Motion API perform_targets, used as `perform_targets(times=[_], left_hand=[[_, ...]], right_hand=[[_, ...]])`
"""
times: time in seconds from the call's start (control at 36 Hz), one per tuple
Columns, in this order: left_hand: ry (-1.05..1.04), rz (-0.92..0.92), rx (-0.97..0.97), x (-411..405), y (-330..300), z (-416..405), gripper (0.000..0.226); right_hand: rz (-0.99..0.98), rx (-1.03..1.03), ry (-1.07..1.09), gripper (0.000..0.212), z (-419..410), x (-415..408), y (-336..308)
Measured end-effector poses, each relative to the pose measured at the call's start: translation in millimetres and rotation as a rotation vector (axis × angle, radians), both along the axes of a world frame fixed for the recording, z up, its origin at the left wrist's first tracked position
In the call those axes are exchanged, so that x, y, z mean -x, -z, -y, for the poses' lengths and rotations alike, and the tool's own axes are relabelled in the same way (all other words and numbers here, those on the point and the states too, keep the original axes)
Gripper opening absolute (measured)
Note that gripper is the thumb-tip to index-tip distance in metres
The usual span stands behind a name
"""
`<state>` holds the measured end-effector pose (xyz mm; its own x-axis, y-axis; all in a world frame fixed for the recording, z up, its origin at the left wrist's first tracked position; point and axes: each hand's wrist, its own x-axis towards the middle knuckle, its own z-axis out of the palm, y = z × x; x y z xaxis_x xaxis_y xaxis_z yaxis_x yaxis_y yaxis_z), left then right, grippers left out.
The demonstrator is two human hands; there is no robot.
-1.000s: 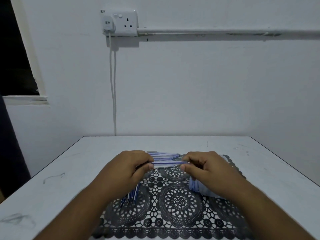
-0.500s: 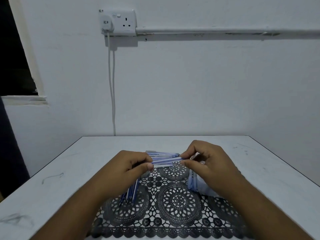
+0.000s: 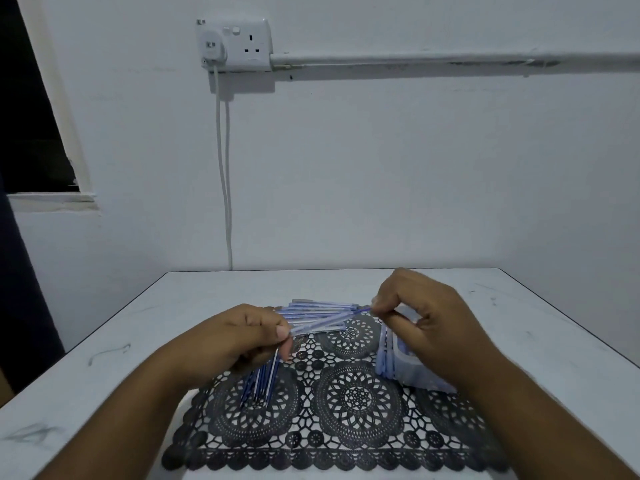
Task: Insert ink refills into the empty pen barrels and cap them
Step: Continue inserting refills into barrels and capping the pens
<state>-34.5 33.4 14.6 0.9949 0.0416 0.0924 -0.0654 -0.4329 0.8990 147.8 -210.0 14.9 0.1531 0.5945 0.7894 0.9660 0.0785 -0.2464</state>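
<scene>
My left hand (image 3: 239,337) grips the near end of a clear pen barrel (image 3: 318,325) that slants up to the right over the mat. My right hand (image 3: 426,327) pinches the tip of a blue ink refill (image 3: 362,310) that sticks out of the barrel's far end. Behind them a row of several clear barrels (image 3: 318,304) lies on the mat's far edge. Loose blue refills (image 3: 261,382) lie under my left hand. Pale blue caps (image 3: 388,355) sit beside a small clear container (image 3: 412,372), partly hidden by my right hand.
Everything lies on a black lace placemat (image 3: 349,410) on a white table (image 3: 138,341). The table stands against a white wall with a socket (image 3: 239,43) and a hanging cable. A dark window is at the left.
My right hand has risen and drawn to the right, so the refill's blue end now shows outside the barrel. The barrel has tilted up to the right. My left hand keeps its grip.
</scene>
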Motion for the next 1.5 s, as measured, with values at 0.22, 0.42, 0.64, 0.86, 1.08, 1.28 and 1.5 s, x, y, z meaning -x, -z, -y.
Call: perform_targets(times=[0.22, 0.42, 0.64, 0.86, 1.08, 1.28, 1.5], left_hand=[[-0.060, 0.030, -0.017, -0.8, 4.1, -9.7, 0.041], [-0.141, 0.076, -0.120, -6.0, 11.9, -1.5, 0.025], [-0.132, -0.020, -0.542, -17.6, 24.1, 26.2, 0.010], [-0.148, -0.020, -0.971, -28.9, 35.6, 54.0, 0.020], [-0.164, 0.015, -1.023, -30.1, 39.1, 60.8, 0.023], [-0.168, 0.082, -1.052, -26.9, 35.7, 64.3, 0.029], [-0.296, 0.290, -1.040, -22.2, 22.6, 67.6, 0.027]], right_hand=[[-0.323, -0.137, 0.006, 0.010, 12.2, -13.3, -6.5], [-0.728, -0.439, 0.013, 0.009, 21.2, -23.7, -13.9], [-0.765, -0.409, 0.023, 0.008, 12.4, -19.0, -9.7], [-0.719, -0.284, 0.064, 0.007, 5.4, -13.8, 0.6], [-0.703, -0.238, 0.026, 0.012, 1.1, -5.9, 2.1], [-0.703, -0.202, 0.030, 0.011, -0.7, -3.2, 5.8], [-0.652, -0.202, 0.043, 0.011, -5.0, -1.7, 10.1]])
